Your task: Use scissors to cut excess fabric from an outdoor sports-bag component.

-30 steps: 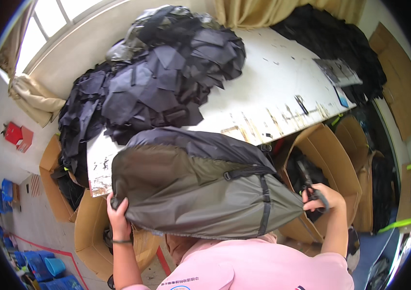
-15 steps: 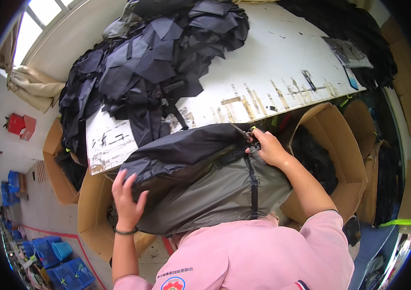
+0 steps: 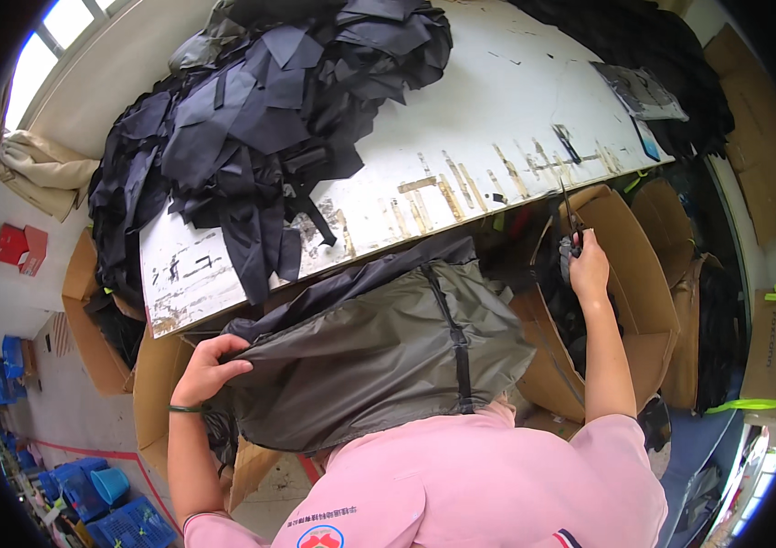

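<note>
Across my lap lies a grey-green fabric piece [image 3: 360,356], thin and crinkled, with a black strap [image 3: 452,338] running down its right part. Darker black cloth [image 3: 333,290] shows along its far edge. My left hand [image 3: 212,367] pinches the left end of the fabric between thumb and fingers. Off to the right, apart from the cloth, my right hand [image 3: 591,265] grips scissors [image 3: 571,217], blades pointing away from me. They are over the near side of an open cardboard box; whether the blades are parted is hard to make out.
A worn white table [image 3: 488,110] stands ahead, its front edge close beyond the fabric. Many black cloth pieces [image 3: 251,119] are heaped on its left. Cardboard boxes [image 3: 648,301] with dark material stand at right, another box [image 3: 155,393] at left. Blue crates [image 3: 132,525] sit on the floor.
My right hand has moved right with the scissors, away from the fabric. My left hand, open before, has closed on the fabric's left end. The black cloth has dropped lower and flatter.
</note>
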